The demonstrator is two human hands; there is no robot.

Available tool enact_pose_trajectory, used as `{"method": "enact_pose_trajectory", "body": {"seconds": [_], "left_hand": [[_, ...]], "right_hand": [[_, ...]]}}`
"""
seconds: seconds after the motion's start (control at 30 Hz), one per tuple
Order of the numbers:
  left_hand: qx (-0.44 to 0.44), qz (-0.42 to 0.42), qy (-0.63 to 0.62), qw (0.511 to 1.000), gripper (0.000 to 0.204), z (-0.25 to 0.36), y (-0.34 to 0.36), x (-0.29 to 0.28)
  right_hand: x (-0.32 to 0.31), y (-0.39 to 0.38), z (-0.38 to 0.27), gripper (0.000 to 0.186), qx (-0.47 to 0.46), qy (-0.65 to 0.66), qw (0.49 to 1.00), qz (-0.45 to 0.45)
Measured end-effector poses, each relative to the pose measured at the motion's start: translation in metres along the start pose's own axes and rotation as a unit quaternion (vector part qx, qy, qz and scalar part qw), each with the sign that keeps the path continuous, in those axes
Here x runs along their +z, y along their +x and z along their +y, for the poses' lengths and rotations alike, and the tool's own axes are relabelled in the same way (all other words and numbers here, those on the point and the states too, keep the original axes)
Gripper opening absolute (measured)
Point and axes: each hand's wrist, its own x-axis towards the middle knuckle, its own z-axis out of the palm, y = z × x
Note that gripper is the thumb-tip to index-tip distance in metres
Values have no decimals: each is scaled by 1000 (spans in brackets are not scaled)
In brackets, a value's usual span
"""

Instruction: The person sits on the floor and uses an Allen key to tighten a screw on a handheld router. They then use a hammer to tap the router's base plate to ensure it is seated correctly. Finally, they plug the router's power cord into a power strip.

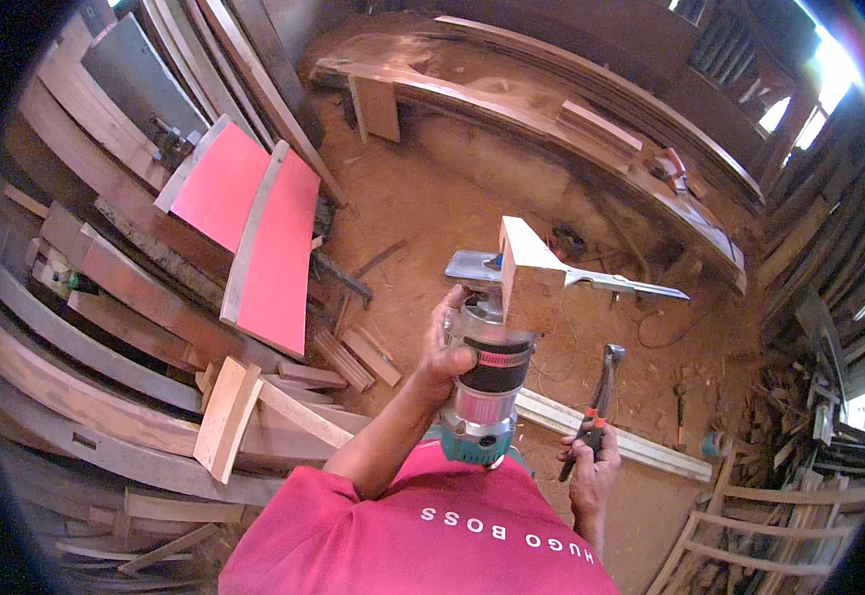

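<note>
My left hand (444, 347) is wrapped round the silver body of a trim router (490, 402), which has a black band and a teal cap pointing toward me. A clear base plate (472, 266) shows at its far end. Beside that end stands a wooden block (531, 288) with a pale top edge; I cannot tell whether it is fixed to the router. From the block a long silver metal piece (626, 284) sticks out to the right. Lower right, my right hand (591, 461) grips pincers (601, 397) by their orange-and-black handles, with the metal head pointing away from me.
A long wooden bench (512, 99) with boards and a red-and-white power tool (672, 171) crosses the far side. Red panels (279, 248) lean on stacked timber at left. A pale wooden strip (650, 451) lies behind the pincers. Wooden frames (779, 535) and scrap pile up at right.
</note>
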Motion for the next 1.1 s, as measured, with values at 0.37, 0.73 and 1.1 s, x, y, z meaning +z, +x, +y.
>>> {"method": "enact_pose_trajectory", "body": {"seconds": [0.37,0.73,1.1], "left_hand": [[-85,107,-46,989,112,2,-3,17],[-7,49,79,996,105,7,1,28],[68,97,236,964,104,18,-4,61]], "right_hand": [[-11,10,-65,12,-292,-247,922,59],[-6,18,-91,25,-376,-337,858,90],[2,20,-91,27,-353,-401,838,115]]}}
